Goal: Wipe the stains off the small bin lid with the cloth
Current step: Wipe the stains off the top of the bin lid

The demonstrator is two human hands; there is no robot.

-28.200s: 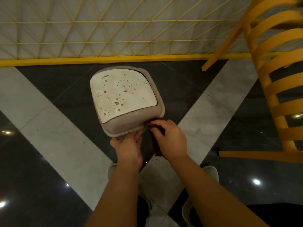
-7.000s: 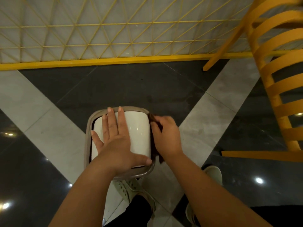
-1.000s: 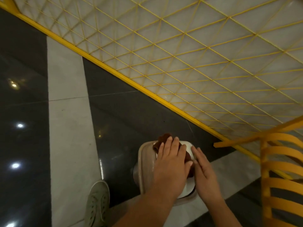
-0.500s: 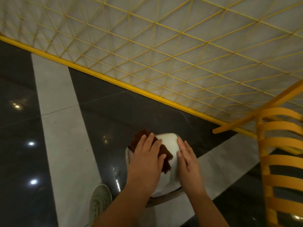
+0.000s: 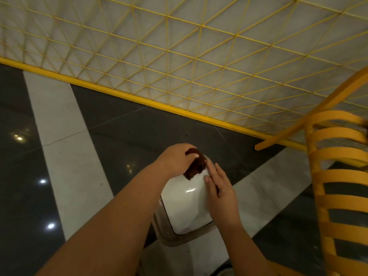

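The small bin's white lid [image 5: 185,204] sits in its beige rim [image 5: 161,230] on the floor below me, and its visible surface looks glossy with no stains showing. My left hand [image 5: 177,158] grips a bunched dark brown cloth [image 5: 196,166] at the lid's far edge. My right hand [image 5: 220,188] lies flat on the lid's right side, fingers straight and pointing toward the cloth.
A yellow wire-mesh fence [image 5: 199,56] with a yellow base bar runs across behind the bin. An orange slatted chair [image 5: 338,186] stands close on the right. The floor is dark glossy tile with pale grey stripes [image 5: 65,156].
My left hand has slid the cloth from the lid's middle to its far edge and bunched it up. The right hand stays flat on the lid. The camera view has shifted.
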